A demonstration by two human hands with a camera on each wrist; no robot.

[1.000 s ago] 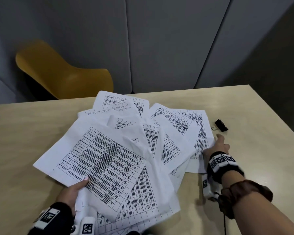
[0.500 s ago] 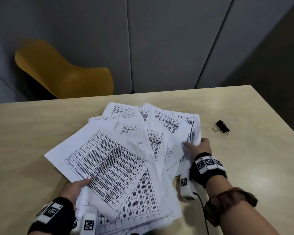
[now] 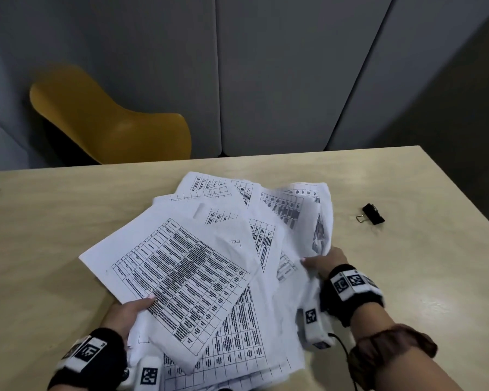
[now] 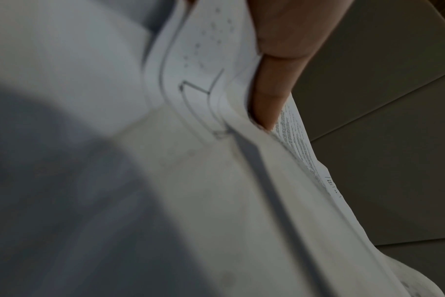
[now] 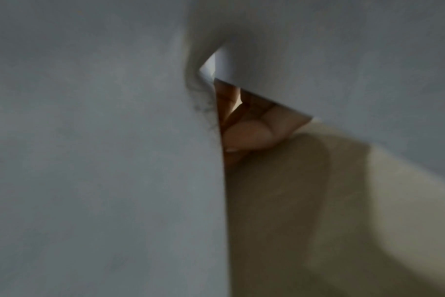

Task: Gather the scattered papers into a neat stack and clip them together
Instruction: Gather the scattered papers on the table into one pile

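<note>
— Status of the papers (image 3: pixel 181 277)?

— A loose fan of printed sheets, overlapping at different angles, lying on the table (image 3: pixel 40 235) between the two hands. Not squared.

— Left hand (image 3: pixel 127 311)?

— At the near left edge of the fan. Its thumb lies on top of the uppermost sheet; the left wrist view shows that thumb (image 4: pixel 275 80) pressed against a bent bundle of several sheet edges. The fingers underneath are hidden, but the hand is pinching the papers.

— Right hand (image 3: pixel 325 261)?

— At the right edge of the fan, gripping it. The sheets just beyond its fingers are raised and curled off the table, and blurred. The right wrist view is almost filled with paper; only a small gap shows curled fingers (image 5: pixel 247 136) over the table.

— The binder clip (image 3: pixel 373 213)?

— Black, with a wire handle showing, lying on the table beyond and to the right of the right hand's fingers, well apart from them and clear of the papers. Neither hand touches it.

— Anything else noted?

— A yellow chair (image 3: pixel 110 122) beyond the table's far edge, on the left-hand side, before grey wall panels (image 3: pixel 266 66).
</note>
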